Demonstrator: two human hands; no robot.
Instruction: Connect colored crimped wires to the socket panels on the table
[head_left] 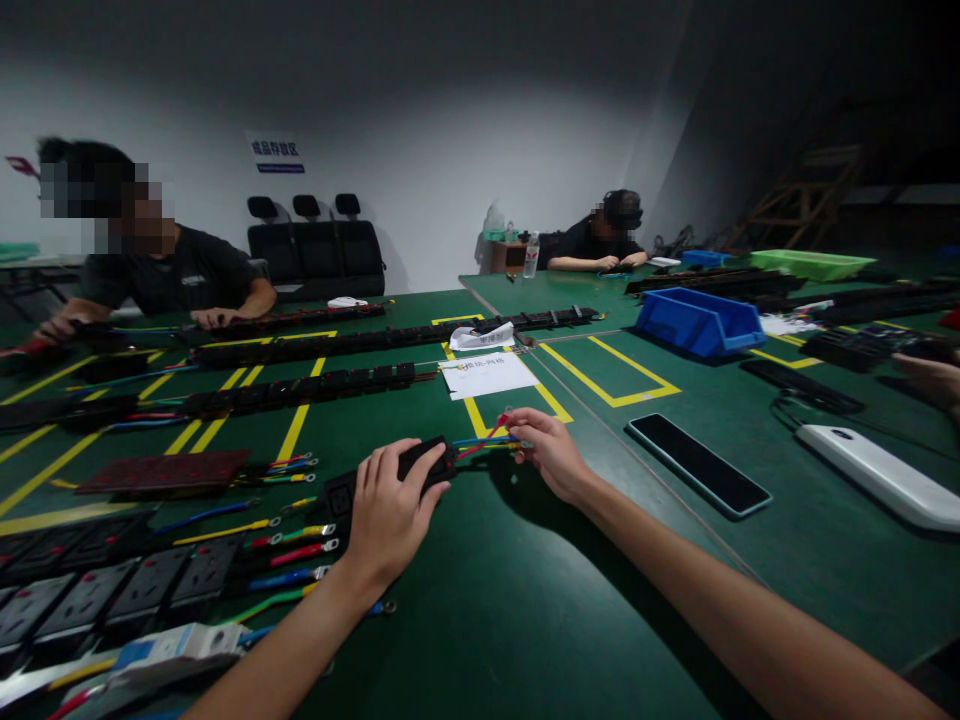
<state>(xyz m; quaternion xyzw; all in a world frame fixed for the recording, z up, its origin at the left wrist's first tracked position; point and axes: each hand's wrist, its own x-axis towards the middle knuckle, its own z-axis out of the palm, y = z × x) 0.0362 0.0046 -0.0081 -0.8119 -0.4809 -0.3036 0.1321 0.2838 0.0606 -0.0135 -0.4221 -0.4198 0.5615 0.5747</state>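
Note:
My left hand (394, 510) is closed over a black socket module (341, 500), gripping it just above the green table. From the module's right end run red, blue and yellow-green wires (480, 445) tipped with ring terminals. My right hand (546, 450) pinches these wires near their ends, with a red one bent upward at the fingertips. Left of my left hand lie more socket modules (142, 590) and loose coloured wires (292, 550) with ring terminals. A grey-white part with a blue patch (172, 645) rests at the lower left.
A phone (697, 465) and a white power bank (885, 475) lie to the right. Beyond them stands a blue bin (697, 322). Long black socket strips (300, 390) and a paper label (491, 377) lie ahead. Co-workers sit at the far left (180, 270) and far back (600, 240).

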